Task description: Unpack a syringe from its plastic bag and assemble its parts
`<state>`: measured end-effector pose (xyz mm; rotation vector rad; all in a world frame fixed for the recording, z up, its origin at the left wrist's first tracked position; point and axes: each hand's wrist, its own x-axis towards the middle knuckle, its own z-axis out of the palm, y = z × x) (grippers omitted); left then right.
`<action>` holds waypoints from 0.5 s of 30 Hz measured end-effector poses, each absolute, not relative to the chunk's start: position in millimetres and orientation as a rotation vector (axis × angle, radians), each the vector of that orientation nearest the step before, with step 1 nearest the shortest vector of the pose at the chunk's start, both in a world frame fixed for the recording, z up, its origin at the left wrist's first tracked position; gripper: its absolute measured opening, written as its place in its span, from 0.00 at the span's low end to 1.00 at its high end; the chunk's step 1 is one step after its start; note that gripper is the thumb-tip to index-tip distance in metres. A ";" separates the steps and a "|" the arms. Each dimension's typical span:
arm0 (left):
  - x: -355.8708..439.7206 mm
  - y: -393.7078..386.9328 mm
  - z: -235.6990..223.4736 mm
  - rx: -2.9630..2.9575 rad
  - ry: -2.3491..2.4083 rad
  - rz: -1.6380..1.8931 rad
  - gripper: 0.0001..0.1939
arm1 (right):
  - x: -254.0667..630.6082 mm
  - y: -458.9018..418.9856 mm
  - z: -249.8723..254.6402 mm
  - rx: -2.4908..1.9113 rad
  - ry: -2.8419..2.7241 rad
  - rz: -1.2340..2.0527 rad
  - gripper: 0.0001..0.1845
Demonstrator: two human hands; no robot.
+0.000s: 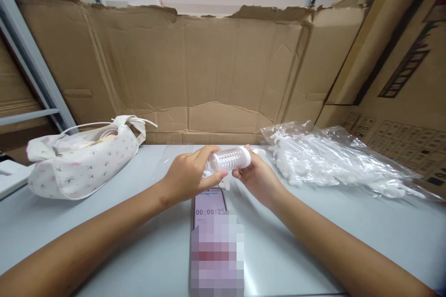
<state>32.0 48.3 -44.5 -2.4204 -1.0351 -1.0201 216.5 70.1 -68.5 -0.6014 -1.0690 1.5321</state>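
Note:
A clear ribbed plastic bottle (230,159) with a white collar lies sideways in the air between my hands, above the table. My left hand (190,171) is closed around its base end, thumb underneath. At the white collar, my right hand (259,174) grips the other end, and a white spout-like tip (259,152) pokes out past its fingers. Small white and clear parts show just beneath the bottle, too covered to make out. Below my hands a phone (210,202) lies face up with a timer on its screen; its lower part is blurred out.
On the right, clear plastic bags (324,155) hold several white plastic pieces. A floral fabric pouch (87,162) stands at the left. A thin clear bag (170,158) lies behind my left hand on the grey table (139,250). A cardboard wall (216,69) closes off the back.

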 end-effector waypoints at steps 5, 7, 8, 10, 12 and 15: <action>32.9 46.3 -39.5 -2.513 -1.193 -1.081 0.19 | 217.1 69.3 -64.4 -0.627 -1.168 1.440 0.19; 33.6 46.8 -38.2 -2.566 -1.259 -1.134 0.20 | 218.9 70.4 -61.5 -0.645 -1.163 1.447 0.21; 33.8 47.4 -37.6 -2.600 -1.300 -1.169 0.21 | 220.4 71.5 -60.2 -0.653 -1.134 1.473 0.22; 33.4 49.6 -36.2 -2.670 -1.394 -1.259 0.22 | 224.8 75.4 -58.1 -0.657 -1.038 1.529 0.21; 31.7 52.8 -34.2 -2.732 -1.470 -1.354 0.19 | 231.1 81.5 -56.9 -0.660 -0.952 1.532 0.17; 27.3 58.7 -31.2 -2.774 -1.515 -1.432 0.14 | 242.5 92.6 -56.0 -0.687 -0.915 1.425 0.14</action>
